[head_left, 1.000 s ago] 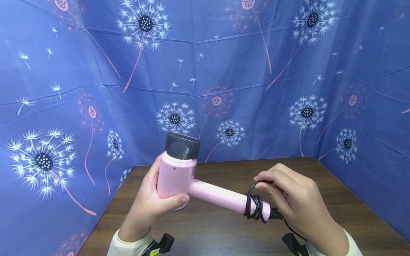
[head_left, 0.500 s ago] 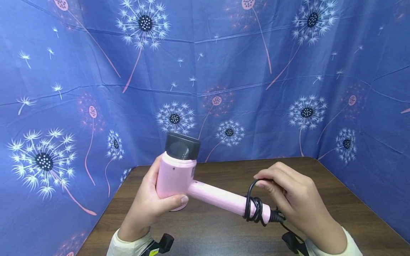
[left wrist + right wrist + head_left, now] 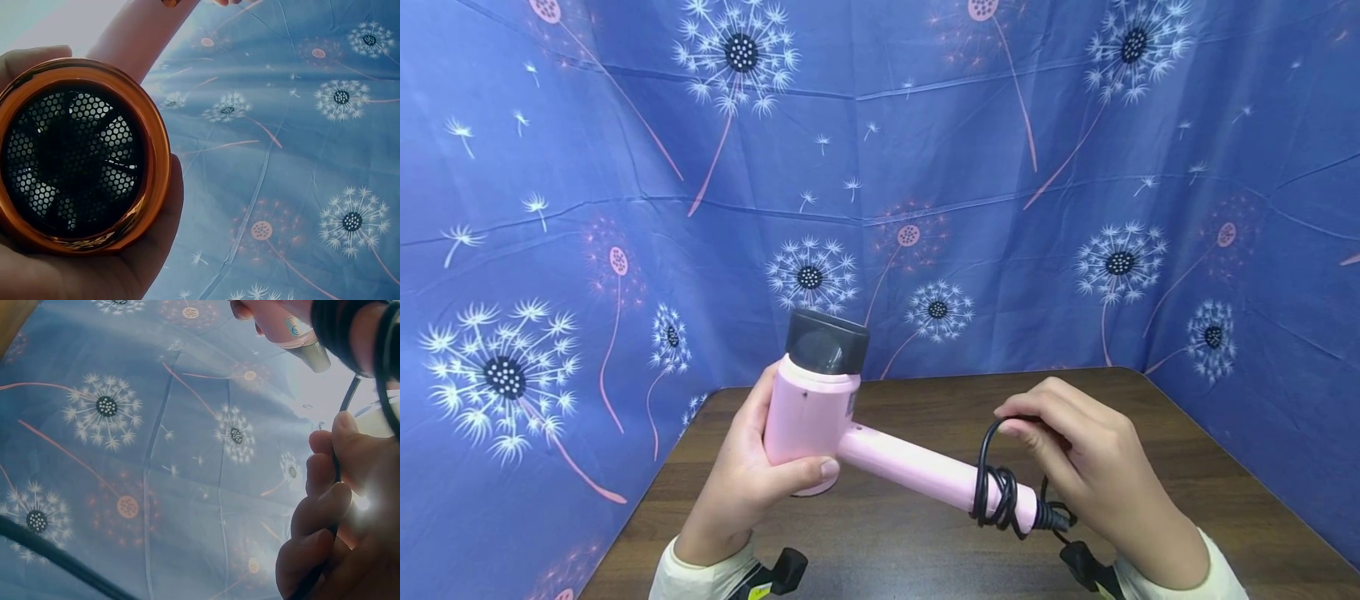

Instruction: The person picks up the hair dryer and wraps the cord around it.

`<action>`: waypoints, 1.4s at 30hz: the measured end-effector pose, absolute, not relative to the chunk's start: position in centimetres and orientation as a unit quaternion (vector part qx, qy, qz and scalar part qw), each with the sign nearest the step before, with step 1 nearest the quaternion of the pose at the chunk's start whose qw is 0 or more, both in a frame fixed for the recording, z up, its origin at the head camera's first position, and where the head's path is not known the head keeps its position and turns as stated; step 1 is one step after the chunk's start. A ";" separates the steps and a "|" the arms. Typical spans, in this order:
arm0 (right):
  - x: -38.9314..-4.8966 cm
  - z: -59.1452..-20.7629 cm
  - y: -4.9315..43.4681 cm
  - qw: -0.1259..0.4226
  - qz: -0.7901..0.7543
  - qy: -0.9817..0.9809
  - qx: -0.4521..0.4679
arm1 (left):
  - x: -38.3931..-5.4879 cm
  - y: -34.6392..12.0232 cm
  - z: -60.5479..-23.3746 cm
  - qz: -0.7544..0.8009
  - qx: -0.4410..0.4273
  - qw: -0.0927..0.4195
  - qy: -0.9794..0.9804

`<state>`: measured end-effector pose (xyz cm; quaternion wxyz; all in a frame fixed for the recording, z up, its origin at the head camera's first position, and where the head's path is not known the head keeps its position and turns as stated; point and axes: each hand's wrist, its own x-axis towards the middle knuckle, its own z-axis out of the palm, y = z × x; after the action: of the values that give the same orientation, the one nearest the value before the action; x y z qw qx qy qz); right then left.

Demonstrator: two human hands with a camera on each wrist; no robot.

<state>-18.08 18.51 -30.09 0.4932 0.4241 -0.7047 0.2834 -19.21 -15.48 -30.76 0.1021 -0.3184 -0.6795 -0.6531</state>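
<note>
I hold a pink hair dryer point(image 3: 820, 408) with a dark nozzle above a brown table point(image 3: 925, 550). My left hand point(image 3: 752, 475) grips the dryer's body, thumb across its lower end. The left wrist view faces the copper-rimmed rear grille point(image 3: 72, 153) resting in my palm. The pink handle point(image 3: 925, 471) slants down to the right, with a black cord point(image 3: 1000, 492) coiled round its end. My right hand point(image 3: 1090, 467) pinches a loop of that cord just above the handle's tip. In the right wrist view the cord point(image 3: 340, 469) runs between my curled fingers point(image 3: 319, 512).
Blue cloth printed with dandelions point(image 3: 925, 208) closes in the table at the back and on both sides. Black wrist-camera mounts point(image 3: 778, 571) show at the bottom edge. A dark cord stretch point(image 3: 56, 562) crosses the lower left of the right wrist view.
The handle's tip has sunk slightly lower and the cord loop at the end has shifted down with it. Both hands keep their hold and barely move.
</note>
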 end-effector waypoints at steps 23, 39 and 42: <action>-19.4 -30.5 18.1 0.511 0.275 -0.688 0.435 | -19.4 -15.5 -30.9 -0.673 -0.337 0.103 -0.650; -19.7 -32.1 17.3 0.447 0.290 -0.735 0.419 | -19.8 -15.4 -31.0 -0.712 -0.348 0.100 -0.602; -19.8 -32.3 17.2 0.439 0.285 -0.746 0.413 | -19.8 -15.5 -30.9 -0.717 -0.339 0.107 -0.599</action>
<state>-19.81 17.24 -32.29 0.4390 0.4127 -0.7455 0.2849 -19.77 -15.47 -30.92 0.1070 -0.3392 -0.5992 -0.7172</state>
